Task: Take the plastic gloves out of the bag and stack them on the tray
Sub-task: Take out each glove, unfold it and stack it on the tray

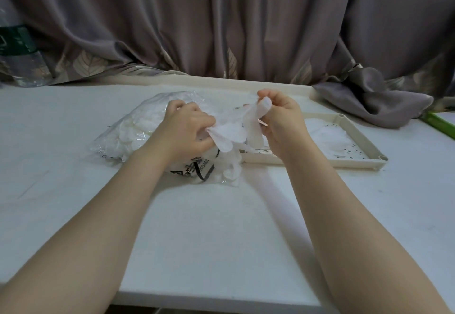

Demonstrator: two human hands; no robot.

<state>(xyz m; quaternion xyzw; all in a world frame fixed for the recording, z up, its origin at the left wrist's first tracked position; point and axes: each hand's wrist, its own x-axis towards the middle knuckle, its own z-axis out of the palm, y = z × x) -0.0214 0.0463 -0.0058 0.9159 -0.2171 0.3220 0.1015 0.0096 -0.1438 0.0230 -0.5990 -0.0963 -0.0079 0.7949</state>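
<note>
A clear plastic bag [128, 129] full of thin white gloves lies on the white table, left of centre. A translucent white glove [234, 131] is stretched between my hands above the bag's right end. My left hand [187, 129] grips the glove's lower left part over the bag. My right hand [283, 121] pinches its upper end, raised slightly. A cream tray [364, 136] lies to the right, with a low pile of white gloves [327, 136] on it. More gloves spill out of the bag's mouth [231, 168] toward me.
A grey curtain [221, 18] hangs along the table's far edge and bunches onto the table at the back right [374, 97]. A clear bottle with a green label [17, 50] stands at the far left. A green strip [440, 123] lies at the right edge.
</note>
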